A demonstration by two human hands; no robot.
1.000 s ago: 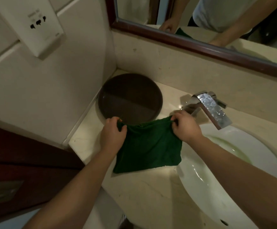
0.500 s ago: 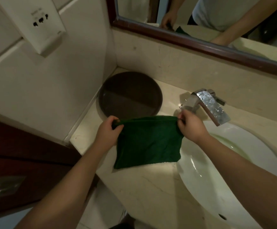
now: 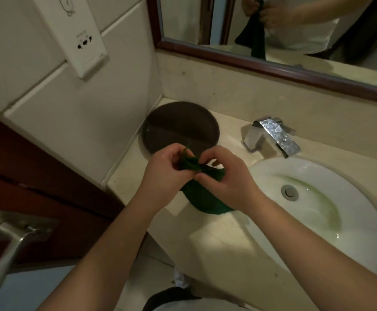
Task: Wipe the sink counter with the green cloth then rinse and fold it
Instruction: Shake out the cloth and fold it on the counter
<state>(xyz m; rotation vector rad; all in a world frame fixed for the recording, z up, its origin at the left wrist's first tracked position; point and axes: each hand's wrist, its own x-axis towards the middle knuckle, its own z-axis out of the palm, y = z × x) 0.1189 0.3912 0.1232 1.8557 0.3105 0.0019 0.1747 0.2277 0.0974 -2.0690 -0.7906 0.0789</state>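
Note:
The green cloth (image 3: 202, 198) hangs in a doubled-over bunch between my hands, above the beige sink counter (image 3: 216, 241) just left of the basin. My left hand (image 3: 165, 176) pinches its top corners from the left. My right hand (image 3: 225, 178) pinches the same top edge from the right, and the two hands nearly touch. The cloth's lower part droops below my hands and its bottom edge is close to the counter. The white oval sink (image 3: 340, 221) lies to the right, with a greenish streak around its drain (image 3: 289, 192).
A dark round tray (image 3: 160, 129) sits in the counter's back left corner. The chrome faucet (image 3: 270, 135) stands behind the basin. A wood-framed mirror (image 3: 273, 68) runs along the back wall. A metal door handle (image 3: 8, 243) and a dark wooden door are at the left.
My hands have come together from holding the cloth spread wide by its top corners, so the cloth is now doubled and bunched. The view has tilted down and right.

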